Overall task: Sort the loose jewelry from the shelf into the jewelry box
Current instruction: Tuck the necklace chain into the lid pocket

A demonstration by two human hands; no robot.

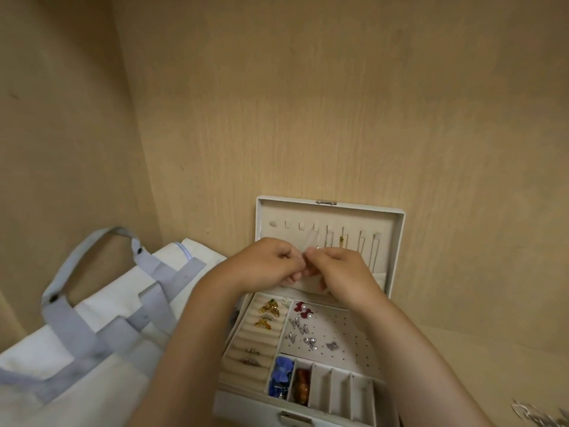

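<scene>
The white jewelry box [398, 241] stands open on the wooden shelf, its lid upright against the back wall. Thin chains [361, 246] hang from hooks inside the lid. My left hand [264, 265] and my right hand [341, 272] meet in front of the lid, and both pinch a small clear plastic bag [309, 243] with a tiny piece of jewelry in it. In the tray below lie gold rings [268, 312], silver and red earrings [303, 326], a blue flower piece [281, 375] and an amber piece [301, 388].
A white tote bag [101, 318] with grey straps lies to the left of the box. Loose silver jewelry [535, 416] lies on the shelf at the bottom right corner. Wooden walls close in the left side and the back.
</scene>
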